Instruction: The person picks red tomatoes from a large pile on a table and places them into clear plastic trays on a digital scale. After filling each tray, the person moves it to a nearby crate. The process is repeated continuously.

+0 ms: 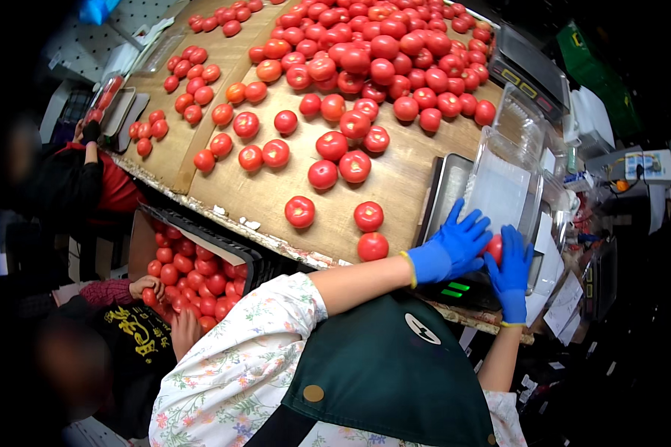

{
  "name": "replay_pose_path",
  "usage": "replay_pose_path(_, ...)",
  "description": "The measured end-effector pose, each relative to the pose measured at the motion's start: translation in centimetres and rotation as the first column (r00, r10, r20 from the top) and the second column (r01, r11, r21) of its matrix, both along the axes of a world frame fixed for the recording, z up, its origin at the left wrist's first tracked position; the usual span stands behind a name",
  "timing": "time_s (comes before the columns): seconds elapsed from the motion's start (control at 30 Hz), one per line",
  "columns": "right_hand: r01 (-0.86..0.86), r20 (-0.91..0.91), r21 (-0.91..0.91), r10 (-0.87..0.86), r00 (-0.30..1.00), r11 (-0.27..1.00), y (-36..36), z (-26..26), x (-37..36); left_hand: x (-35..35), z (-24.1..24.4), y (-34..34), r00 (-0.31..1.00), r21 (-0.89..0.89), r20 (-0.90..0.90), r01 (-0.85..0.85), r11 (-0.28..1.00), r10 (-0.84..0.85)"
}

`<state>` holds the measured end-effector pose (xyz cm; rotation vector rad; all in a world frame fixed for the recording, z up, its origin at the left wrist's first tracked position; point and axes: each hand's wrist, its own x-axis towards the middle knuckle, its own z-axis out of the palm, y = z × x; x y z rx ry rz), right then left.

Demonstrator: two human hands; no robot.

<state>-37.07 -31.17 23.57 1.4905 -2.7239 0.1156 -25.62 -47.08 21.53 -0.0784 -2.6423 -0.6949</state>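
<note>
My left hand (453, 246), in a blue glove, lies over the near left part of a clear plastic tray (500, 173), its fingers spread. My right hand (509, 268), gloved alike, is at the tray's near right, its fingers against a red tomato (494, 249) between the two hands; whether it grips the tomato is unclear. Under the tray is a metal-topped weighing scale (457, 163) with a lit green display. A few loose tomatoes (368, 216) lie on the wooden table left of my hands, and a large tomato heap (369, 50) rises farther back.
A second scale (528, 72) and stacked clear trays (519, 112) stand at the back right. Papers (563, 302) lie right of my hands. Below the table's left edge, a co-worker's hands (148, 288) are in a crate of tomatoes (201, 279). Another person works at the far left.
</note>
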Motion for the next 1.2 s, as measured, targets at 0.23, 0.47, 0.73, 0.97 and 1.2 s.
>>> replay_pose_path(0.23, 0.158, 0.600, -0.466, 0.179, 0.780, 0.870, -4.4, 2.1, 9.2, 15.4, -8.6, -10.4, 0.657, -0.013, 0.146, -0.746, 0.666, 0.739)
replay_pose_path(0.47, -0.065, 0.723, -0.457, 0.413, 0.554, 0.887, -12.9, -2.5, 14.3, 19.6, -9.0, -13.9, 0.728, 0.728, 0.552, -0.659, 0.192, 0.407)
replay_pose_path(0.73, 0.378, 0.940, -0.031, 0.156, -0.303, 0.925, -10.4, -0.8, 12.6, 12.0, -7.6, -16.4, 0.836, 0.296, 0.224, -0.548, 0.782, 0.501)
replay_pose_path(0.97, 0.500, 0.986, -0.105, 0.154, -0.058, 0.860, -2.1, 3.0, 10.5, 5.0, -11.4, -19.9, 0.873, -0.101, 0.308, -0.364, 0.926, 0.377)
replay_pose_path(1.2, 0.658, 0.890, -0.348, 0.015, 0.456, 0.668, 4.1, 6.2, 4.0, 3.4, 1.1, -15.1, 0.990, 0.983, 0.117, -0.127, -0.135, -0.075)
